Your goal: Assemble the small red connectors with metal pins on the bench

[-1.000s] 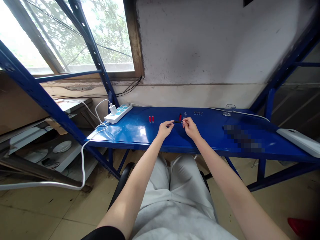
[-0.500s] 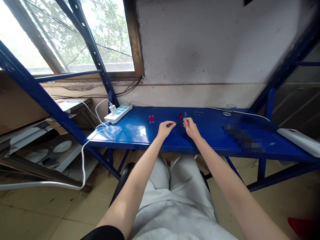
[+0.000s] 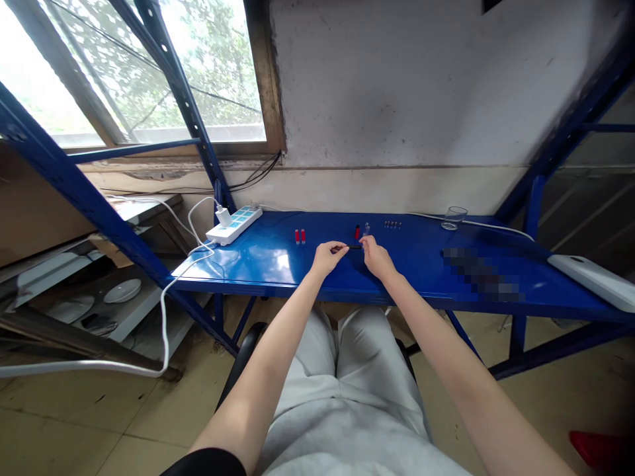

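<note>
Over the blue table, my left hand (image 3: 327, 258) pinches a thin black stick (image 3: 354, 247) that points to the right. At the stick's other end my right hand (image 3: 378, 258) is closed in a pinch; what lies between its fingertips is too small to make out. Just behind the fingers stand a small red tube with a dark top (image 3: 357, 231) and a small clear piece (image 3: 367, 228), partly covered by my right hand. Off to the left, a pair of red tubes with clear ends (image 3: 300, 236) stands side by side. Several tiny silvery pieces (image 3: 393, 225) sit in a row toward the back.
A white power strip (image 3: 234, 225) with a plug and cable lies at the table's left end. A clear glass (image 3: 454, 218) stands at the back right. Nearer are a pixelated dark object (image 3: 481, 274) and a white flat item (image 3: 592, 281). Blue posts frame both sides.
My right hand has shifted slightly left, closer to my left hand, and its fingers have turned a little around the stick's end. The left hand stays nearly still.
</note>
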The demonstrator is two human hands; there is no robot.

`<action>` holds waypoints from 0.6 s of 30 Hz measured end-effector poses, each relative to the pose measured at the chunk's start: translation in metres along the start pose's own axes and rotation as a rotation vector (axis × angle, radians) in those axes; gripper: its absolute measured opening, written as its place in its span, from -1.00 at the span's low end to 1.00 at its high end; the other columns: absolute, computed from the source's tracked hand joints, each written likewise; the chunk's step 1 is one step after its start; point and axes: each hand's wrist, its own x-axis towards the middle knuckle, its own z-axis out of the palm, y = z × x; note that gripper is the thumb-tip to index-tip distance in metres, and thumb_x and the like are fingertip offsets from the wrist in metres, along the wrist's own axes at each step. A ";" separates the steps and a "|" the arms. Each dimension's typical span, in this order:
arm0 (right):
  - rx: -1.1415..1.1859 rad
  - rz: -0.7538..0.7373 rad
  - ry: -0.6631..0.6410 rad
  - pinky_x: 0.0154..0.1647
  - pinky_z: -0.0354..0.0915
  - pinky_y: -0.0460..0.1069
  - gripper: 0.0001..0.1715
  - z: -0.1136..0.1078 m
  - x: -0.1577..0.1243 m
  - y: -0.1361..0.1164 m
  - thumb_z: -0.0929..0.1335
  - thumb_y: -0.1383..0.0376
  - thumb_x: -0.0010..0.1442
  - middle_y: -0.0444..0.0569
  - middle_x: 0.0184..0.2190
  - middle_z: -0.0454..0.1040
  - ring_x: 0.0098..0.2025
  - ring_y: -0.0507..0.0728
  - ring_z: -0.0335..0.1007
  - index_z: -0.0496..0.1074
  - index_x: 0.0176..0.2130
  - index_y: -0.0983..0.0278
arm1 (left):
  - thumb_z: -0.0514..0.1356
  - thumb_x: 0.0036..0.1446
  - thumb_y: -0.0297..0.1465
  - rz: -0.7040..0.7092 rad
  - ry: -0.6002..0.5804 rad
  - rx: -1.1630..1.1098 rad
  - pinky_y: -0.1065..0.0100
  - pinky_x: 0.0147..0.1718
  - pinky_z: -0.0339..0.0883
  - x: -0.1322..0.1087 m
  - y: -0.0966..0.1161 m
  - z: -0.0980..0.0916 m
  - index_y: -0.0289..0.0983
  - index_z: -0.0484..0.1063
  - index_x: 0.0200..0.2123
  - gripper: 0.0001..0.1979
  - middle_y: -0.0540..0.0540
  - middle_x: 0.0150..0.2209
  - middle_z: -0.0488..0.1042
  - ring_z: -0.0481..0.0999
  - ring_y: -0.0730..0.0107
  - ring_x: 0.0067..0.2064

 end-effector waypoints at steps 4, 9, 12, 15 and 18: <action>-0.003 -0.006 -0.015 -0.49 0.13 -0.04 -0.54 -0.001 0.000 0.000 -0.04 0.16 0.30 0.11 -0.37 0.47 -0.43 0.19 0.37 0.20 -0.05 0.29 | 0.21 -0.03 -0.24 -0.004 -0.027 -0.021 0.34 -0.27 0.32 0.000 -0.001 0.000 -0.31 0.52 -0.33 -0.74 -0.14 -0.35 0.53 0.47 0.36 -0.32; -0.033 -0.014 -0.030 -0.50 0.12 -0.04 -0.54 -0.001 0.000 0.000 -0.04 0.17 0.30 0.11 -0.38 0.47 -0.43 0.20 0.37 0.20 -0.05 0.30 | 0.22 -0.04 -0.25 -0.008 -0.057 -0.028 0.35 -0.28 0.32 -0.001 0.000 0.000 -0.32 0.51 -0.33 -0.73 -0.13 -0.36 0.52 0.46 0.38 -0.33; -0.045 -0.022 -0.032 -0.50 0.11 -0.04 -0.55 0.000 0.000 0.001 -0.04 0.17 0.30 0.12 -0.37 0.47 -0.44 0.20 0.37 0.20 -0.04 0.29 | 0.21 -0.04 -0.25 -0.016 -0.068 -0.023 0.35 -0.29 0.32 -0.001 0.001 -0.001 -0.32 0.51 -0.33 -0.73 -0.14 -0.35 0.52 0.46 0.37 -0.33; -0.051 -0.025 -0.037 -0.49 0.12 -0.04 -0.55 0.001 0.000 0.002 -0.04 0.18 0.30 0.13 -0.35 0.48 -0.43 0.20 0.37 0.20 -0.04 0.30 | 0.21 -0.04 -0.26 -0.009 -0.073 -0.010 0.33 -0.28 0.32 -0.001 0.001 -0.001 -0.33 0.51 -0.32 -0.73 -0.14 -0.35 0.52 0.46 0.37 -0.33; -0.053 -0.024 -0.050 -0.51 0.10 -0.05 -0.55 0.001 0.000 0.002 -0.04 0.18 0.29 0.13 -0.36 0.47 -0.44 0.20 0.36 0.20 -0.04 0.30 | 0.21 -0.03 -0.27 0.001 -0.069 0.010 0.32 -0.26 0.32 -0.001 0.001 -0.001 -0.32 0.51 -0.32 -0.74 -0.14 -0.36 0.52 0.46 0.37 -0.33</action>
